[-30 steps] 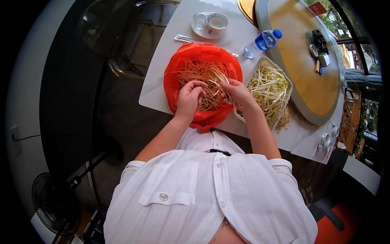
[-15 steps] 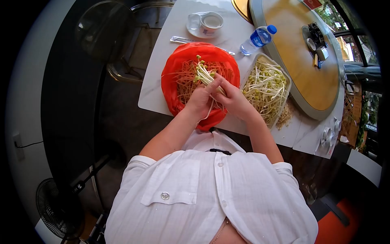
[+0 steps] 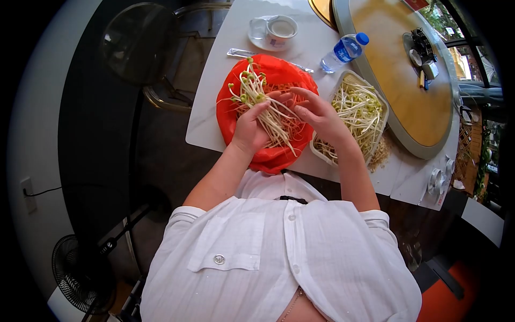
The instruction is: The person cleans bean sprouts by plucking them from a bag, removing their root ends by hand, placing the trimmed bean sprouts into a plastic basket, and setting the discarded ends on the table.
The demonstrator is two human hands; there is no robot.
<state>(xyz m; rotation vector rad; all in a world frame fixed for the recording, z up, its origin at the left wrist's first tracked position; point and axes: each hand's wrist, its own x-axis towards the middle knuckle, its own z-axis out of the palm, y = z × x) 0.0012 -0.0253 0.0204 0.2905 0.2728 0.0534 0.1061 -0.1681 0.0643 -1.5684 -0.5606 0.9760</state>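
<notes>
My left hand [image 3: 251, 129] is closed around a loose bunch of bean sprouts [image 3: 278, 127], white stems with yellow-green heads, above a red plastic bag [image 3: 228, 121]. The heads fan out toward the far left, the tails hang toward me. Just right of the bunch, my right hand [image 3: 322, 115] has its fingers spread and apart, with nothing visible in it. Inside the open bag lie many thin strands tinted reddish [image 3: 292, 126]. Beside my right forearm, a pale tray [image 3: 385, 115] holds a heap of more bean sprouts [image 3: 357, 110].
A water bottle [image 3: 343, 52] with a blue cap lies behind the tray. Farther back are a plate with a cup [image 3: 280, 29] and a wrapped utensil packet [image 3: 241, 52]. A round turntable [image 3: 397, 70] stands at right. Small brown scraps [image 3: 381, 153] lie by the tray.
My hands have parted: the right has drawn back to the right and opened. The bunch, earlier pinched between both hands, now lies spread out in my left hand.
</notes>
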